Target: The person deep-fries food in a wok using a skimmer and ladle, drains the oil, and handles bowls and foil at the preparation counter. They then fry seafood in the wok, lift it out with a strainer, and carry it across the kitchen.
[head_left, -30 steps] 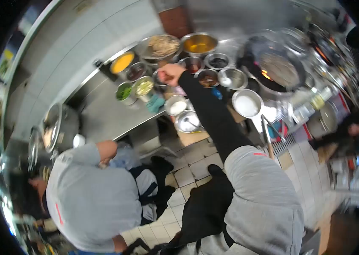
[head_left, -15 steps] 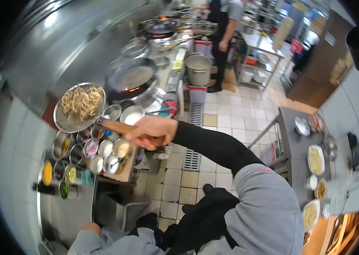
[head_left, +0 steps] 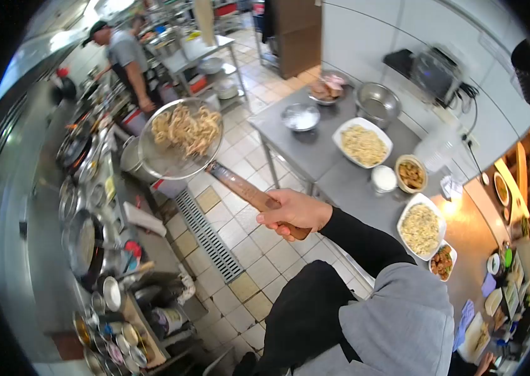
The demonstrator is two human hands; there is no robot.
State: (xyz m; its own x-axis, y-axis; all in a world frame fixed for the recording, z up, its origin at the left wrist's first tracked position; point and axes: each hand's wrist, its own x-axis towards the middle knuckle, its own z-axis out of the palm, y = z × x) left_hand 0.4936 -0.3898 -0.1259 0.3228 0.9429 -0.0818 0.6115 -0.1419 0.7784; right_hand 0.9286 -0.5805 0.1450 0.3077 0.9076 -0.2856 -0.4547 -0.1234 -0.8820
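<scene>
My right hand [head_left: 297, 212] is closed around the wooden handle [head_left: 243, 190] of a round mesh strainer. The strainer [head_left: 157, 155] is held out in front of me, over the tiled floor between the stove line and the steel table. In it lies a heap of pale, light-brown strips of food [head_left: 188, 130]; whether they are meat or something else I cannot make out. My left hand is out of view.
On the steel table [head_left: 334, 178] to the right stand white dishes of noodles [head_left: 364, 146], a metal bowl [head_left: 378, 103] and a bowl of brown food [head_left: 411, 173]. Woks [head_left: 83, 241] and ingredient pots line the left. A co-worker [head_left: 128, 59] stands at the far stove.
The view has turned right, from the stove toward the steel table. My right hand has carried the loaded strainer away from beside the wok, out over the aisle.
</scene>
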